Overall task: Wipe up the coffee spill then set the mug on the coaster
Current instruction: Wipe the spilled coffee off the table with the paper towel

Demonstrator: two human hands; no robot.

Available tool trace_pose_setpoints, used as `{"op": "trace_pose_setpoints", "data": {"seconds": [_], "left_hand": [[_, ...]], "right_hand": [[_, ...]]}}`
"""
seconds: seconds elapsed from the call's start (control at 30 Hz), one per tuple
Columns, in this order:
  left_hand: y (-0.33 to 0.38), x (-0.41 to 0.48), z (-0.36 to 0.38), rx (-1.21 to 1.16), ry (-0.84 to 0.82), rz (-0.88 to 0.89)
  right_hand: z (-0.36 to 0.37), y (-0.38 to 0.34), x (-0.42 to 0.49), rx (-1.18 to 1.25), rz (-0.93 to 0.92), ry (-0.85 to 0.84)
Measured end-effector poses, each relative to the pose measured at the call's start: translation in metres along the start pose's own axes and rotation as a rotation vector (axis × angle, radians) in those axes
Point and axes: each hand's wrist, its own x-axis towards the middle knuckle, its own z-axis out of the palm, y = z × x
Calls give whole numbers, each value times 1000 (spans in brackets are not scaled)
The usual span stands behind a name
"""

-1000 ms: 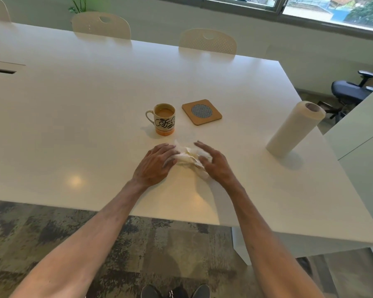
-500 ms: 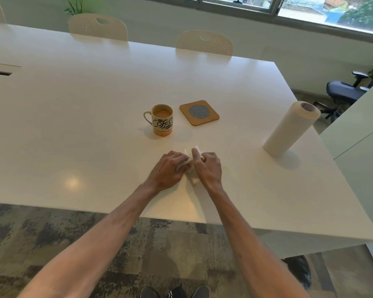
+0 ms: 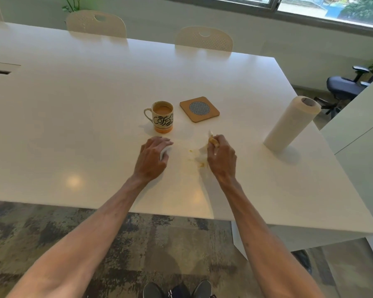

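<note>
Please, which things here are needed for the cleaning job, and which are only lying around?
Job: stained, crumpled white paper towel, held in left hand and right hand; light brown coffee spill; cream ceramic mug with black lettering; square cork coaster.
Lying about: upright white paper towel roll; cream perforated chairs; dark office chair.

Gleams smooth and glossy on the big white table (image 3: pixel 91 108) and the glazed ceramic mug (image 3: pixel 163 119). Looks matt, cork-like on the square tan coaster (image 3: pixel 211 116); soft matt paper on the white towel roll (image 3: pixel 289 125).
</note>
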Motion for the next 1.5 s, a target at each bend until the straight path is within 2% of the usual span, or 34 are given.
{"op": "trace_pose_setpoints", "data": {"seconds": [0.1, 0.23, 0.37, 0.57, 0.7, 1.03, 1.13, 1.27, 1.4, 1.5], "left_hand": [[-4, -5, 0, 2, 9, -62], [-7, -5, 3, -7, -10, -91], [-9, -4, 5, -11, -22, -91], [-12, 0, 11, 5, -19, -131], [-15, 2, 14, 32, -22, -143], [-18, 0, 19, 72, -40, -142], [-17, 1, 18, 77, -43, -144], [-18, 2, 17, 65, -41, -149], [-17, 2, 17, 65, -36, -153], [-16, 3, 16, 65, -32, -155]], "right_hand": [[16, -11, -11, -64, -17, -162], [38, -22, -24, -109, -33, -271], [56, -28, -32, -159, -166, -554], [54, -20, -41, -354, -276, -687], [34, -6, -60, -403, -257, -688], [-34, 46, -56, -427, -17, -650], [-30, 39, -38, -318, 31, -610], [-14, 32, -36, -320, 118, -424], [7, 27, -39, -365, 215, -431], [16, 23, -29, -335, 208, -467]]}}
